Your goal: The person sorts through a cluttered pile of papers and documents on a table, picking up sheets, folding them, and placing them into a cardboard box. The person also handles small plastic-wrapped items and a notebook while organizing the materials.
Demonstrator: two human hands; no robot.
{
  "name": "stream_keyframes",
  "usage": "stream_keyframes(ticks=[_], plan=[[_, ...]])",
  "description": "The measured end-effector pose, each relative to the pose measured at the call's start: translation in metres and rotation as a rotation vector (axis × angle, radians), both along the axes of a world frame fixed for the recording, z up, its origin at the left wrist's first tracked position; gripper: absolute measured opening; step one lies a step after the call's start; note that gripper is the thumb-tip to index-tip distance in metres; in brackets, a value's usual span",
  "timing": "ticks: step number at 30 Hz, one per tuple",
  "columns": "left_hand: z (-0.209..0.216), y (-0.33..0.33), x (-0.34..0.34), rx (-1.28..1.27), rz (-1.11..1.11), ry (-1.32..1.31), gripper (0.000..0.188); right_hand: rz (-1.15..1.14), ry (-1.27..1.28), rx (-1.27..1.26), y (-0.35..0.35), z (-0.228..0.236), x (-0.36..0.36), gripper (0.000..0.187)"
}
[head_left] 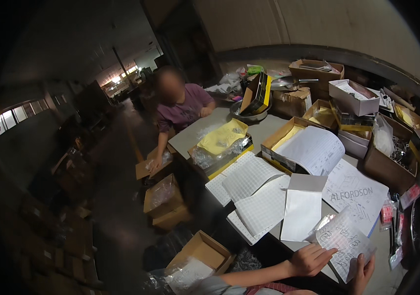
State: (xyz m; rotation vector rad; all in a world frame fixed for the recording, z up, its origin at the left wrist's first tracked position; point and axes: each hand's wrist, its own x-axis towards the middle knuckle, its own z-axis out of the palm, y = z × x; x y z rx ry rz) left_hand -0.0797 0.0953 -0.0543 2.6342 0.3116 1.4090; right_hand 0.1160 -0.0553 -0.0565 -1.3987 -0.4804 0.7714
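Note:
A clear plastic bag with dark handwriting on or inside it is in front of me at the lower right. My right hand grips its lower right edge, thumb on the near face. At its left edge, my left hand has its fingers curled, with the fingertips against the plastic. Just beyond the bag lies a printed sheet with drawings. A blank white sheet or envelope rests to the left of it.
Grid-lined notebooks lie open on the table. A yellow-paper bundle sits farther off. Boxes of parts crowd the right side. Opened cartons stand below the table's left edge. A co-worker reaches into a carton across the table.

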Motion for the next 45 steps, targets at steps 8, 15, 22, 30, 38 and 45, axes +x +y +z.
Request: stream_keyframes(ticks=[8, 15, 22, 30, 38, 45], plan=[[0.007, -0.001, 0.001, 0.051, 0.026, -0.015, 0.038, 0.022, -0.065, 0.018, 0.003, 0.023, -0.016, 0.055], [0.009, -0.002, 0.002, 0.028, 0.016, -0.013, 0.039, 0.089, -0.078, -0.003, 0.001, 0.020, -0.007, 0.055], [0.003, -0.001, 0.001, 0.031, 0.012, 0.014, 0.038, 0.061, -0.187, -0.030, 0.002, 0.023, -0.012, 0.057], [0.001, -0.001, 0.000, 0.023, 0.006, 0.015, 0.037, 0.061, -0.086, -0.033, 0.001, 0.014, -0.008, 0.061], [0.001, 0.000, 0.001, 0.002, -0.013, -0.015, 0.039, 0.057, -0.072, -0.029, 0.001, 0.011, -0.006, 0.061], [0.004, 0.000, -0.001, 0.030, -0.011, -0.003, 0.040, 0.031, -0.139, -0.052, 0.001, 0.012, -0.007, 0.061]])
